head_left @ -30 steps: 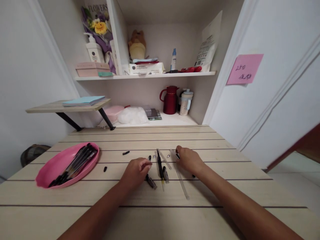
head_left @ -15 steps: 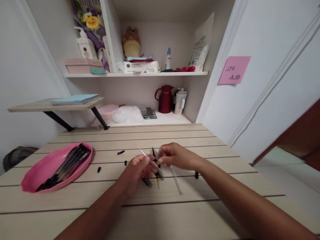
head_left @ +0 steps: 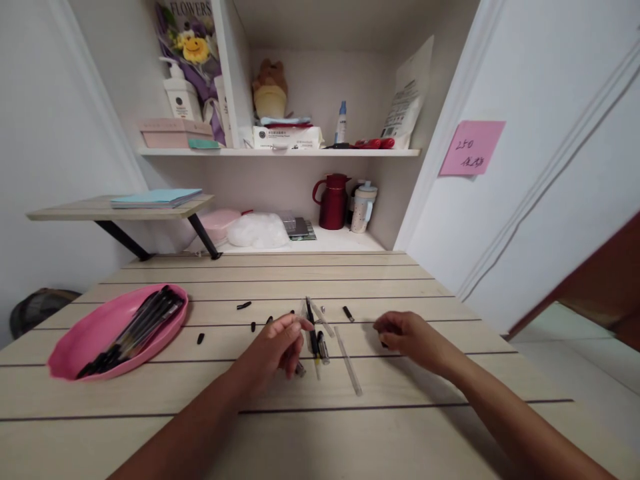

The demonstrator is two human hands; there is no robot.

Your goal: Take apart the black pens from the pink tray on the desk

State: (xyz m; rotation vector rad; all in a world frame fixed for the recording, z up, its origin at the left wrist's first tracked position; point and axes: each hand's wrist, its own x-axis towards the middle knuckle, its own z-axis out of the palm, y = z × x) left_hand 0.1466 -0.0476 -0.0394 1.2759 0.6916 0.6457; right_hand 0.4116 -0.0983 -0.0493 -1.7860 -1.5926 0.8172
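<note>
My left hand (head_left: 280, 340) hovers over the left side of a small pile of pen parts, fingers loosely bent and apart, with nothing visible in it. Beside its fingertips lie a black pen piece (head_left: 313, 340), a clear-and-black pen cap (head_left: 323, 348) and a clear pen tube (head_left: 321, 317). Another clear tube (head_left: 349, 361) rests to the right of these. My right hand (head_left: 410, 339) is lowered to the table farther right, its fingers closed around a small black pen part (head_left: 384, 345), mostly hidden under the fingertips.
A pink oval basket (head_left: 63, 363) holding several black pens (head_left: 135, 333) stands at the left. Small black pieces (head_left: 201, 339) are scattered on the slatted table, and a short black part (head_left: 348, 313) lies behind the tubes. A raised shelf (head_left: 70, 212) and cupboard stand behind.
My right hand has moved away to the right, down to the black part on the table. My left hand has let go of the clear tube, which now lies among the parts.
</note>
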